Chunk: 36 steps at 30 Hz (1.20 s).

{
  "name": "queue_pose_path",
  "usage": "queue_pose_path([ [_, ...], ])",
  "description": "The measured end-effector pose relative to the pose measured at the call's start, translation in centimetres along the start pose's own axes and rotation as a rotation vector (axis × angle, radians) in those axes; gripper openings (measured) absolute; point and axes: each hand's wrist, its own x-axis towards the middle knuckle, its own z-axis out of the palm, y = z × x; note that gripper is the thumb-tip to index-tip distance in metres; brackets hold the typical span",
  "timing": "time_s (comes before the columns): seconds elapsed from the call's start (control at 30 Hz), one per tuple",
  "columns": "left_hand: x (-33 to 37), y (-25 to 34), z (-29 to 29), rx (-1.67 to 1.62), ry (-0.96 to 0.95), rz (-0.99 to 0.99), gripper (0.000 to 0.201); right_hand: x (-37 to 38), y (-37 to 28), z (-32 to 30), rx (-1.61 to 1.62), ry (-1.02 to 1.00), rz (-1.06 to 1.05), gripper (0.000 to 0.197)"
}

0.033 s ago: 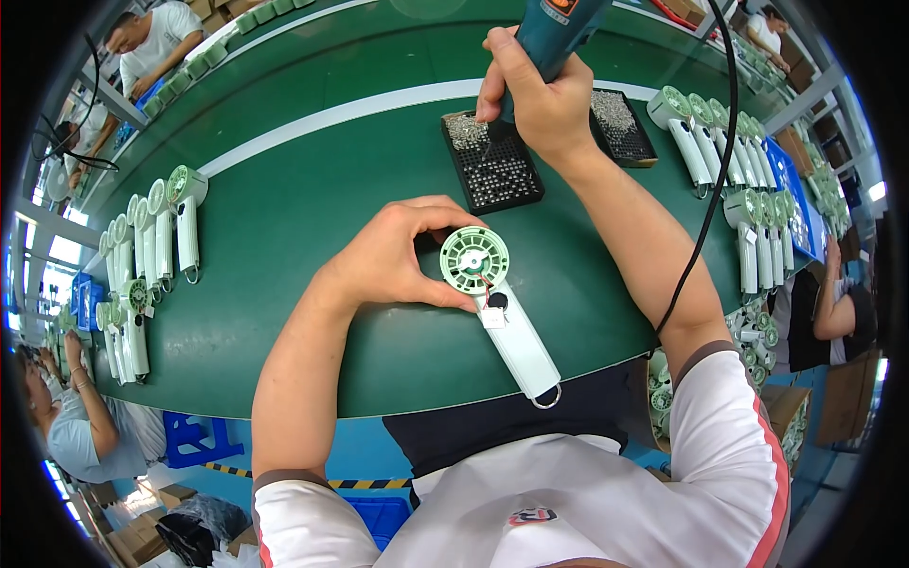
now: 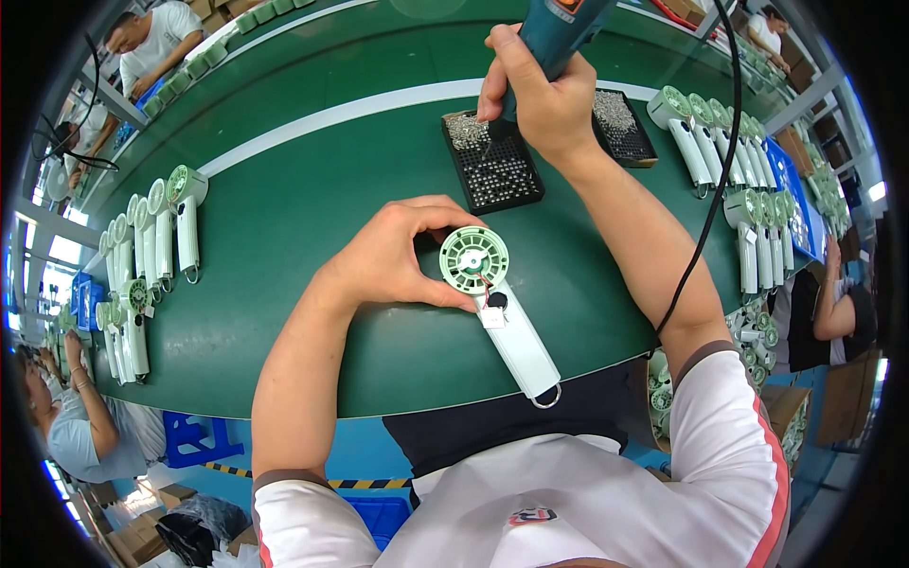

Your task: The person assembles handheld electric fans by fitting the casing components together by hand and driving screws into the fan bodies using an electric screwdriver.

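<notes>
My left hand (image 2: pixel 396 254) is closed around the round head of a pale green and white handheld fan (image 2: pixel 519 341). The fan lies on the green bench with its slotted head up, thin wires showing at the neck and a metal ring at the handle's near end. My right hand (image 2: pixel 551 104) grips a teal electric screwdriver (image 2: pixel 554 38), pointed down over a black screw tray (image 2: pixel 497 185). Its bit is over the tray's holes, among small screws; whether it touches one I cannot tell.
A second black tray of screws (image 2: pixel 620 118) sits to the right. Rows of fans stand at left (image 2: pixel 156 222) and right (image 2: pixel 701 142). A black cord (image 2: pixel 724 180) hangs past my right forearm. Blue bins (image 2: pixel 805 213) lie beyond the right-hand rows. Other people work around the bench.
</notes>
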Motion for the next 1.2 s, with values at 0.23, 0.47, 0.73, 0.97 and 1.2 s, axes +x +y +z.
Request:
queue_pose_path([
  [0.23,-0.4,-0.5,-1.6,0.052,0.037,-0.024,0.066,-0.9,-6.7,1.8,0.287,0.054,0.129,0.024],
  [0.47,-0.3,-0.9,-1.1,0.023,0.054,0.005,0.067,-3.6,-10.4,2.5,0.249,-0.115,0.262,0.020],
  [0.73,-0.5,-1.1,-1.0,-0.006,0.063,0.030,0.065,-3.9,-12.3,2.5,0.137,-0.246,0.375,0.015],
  [0.97,-0.5,-0.9,-1.0,0.013,0.055,0.026,0.065,-4.1,-9.0,2.1,0.162,-0.356,0.237,0.016],
  [1.2,-0.8,-0.7,-1.3,-0.004,0.020,-0.026,0.064,-5.0,-6.7,2.3,0.105,-0.489,0.052,0.012],
])
